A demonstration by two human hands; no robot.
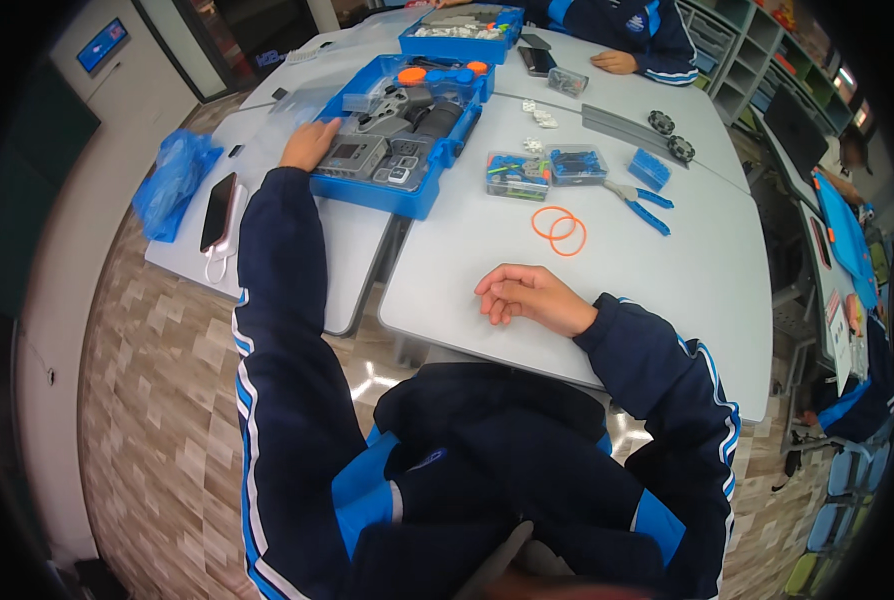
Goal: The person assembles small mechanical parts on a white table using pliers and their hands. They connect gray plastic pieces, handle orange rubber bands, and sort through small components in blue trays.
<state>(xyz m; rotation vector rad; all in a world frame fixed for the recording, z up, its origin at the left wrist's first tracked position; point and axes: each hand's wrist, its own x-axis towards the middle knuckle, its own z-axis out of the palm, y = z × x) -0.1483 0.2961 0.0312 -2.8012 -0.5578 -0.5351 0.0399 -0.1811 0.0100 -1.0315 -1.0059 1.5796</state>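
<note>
At the left rim of a blue storage box (422, 203) is my left hand (309, 146), its fingers bent together over the edge. Inside the box lie a grey game controller (395, 108), a grey control module with a small screen (351, 157), a dark cylinder (438, 120) and orange and blue round parts. My right hand (537, 298) rests at the near part of the white table, fingers loosely curled and slightly apart, holding nothing. Just beyond it lie two overlapping orange rings (561, 232). Farther off are blue-handled pliers (643, 205).
Clear boxes of small parts (518, 176) stand beyond the rings, near a blue block (651, 168), a grey metal channel (622, 128) and black wheels (680, 149). A phone (219, 212) and blue plastic bag (174, 185) lie left. Across the table rests another person's hand (615, 62).
</note>
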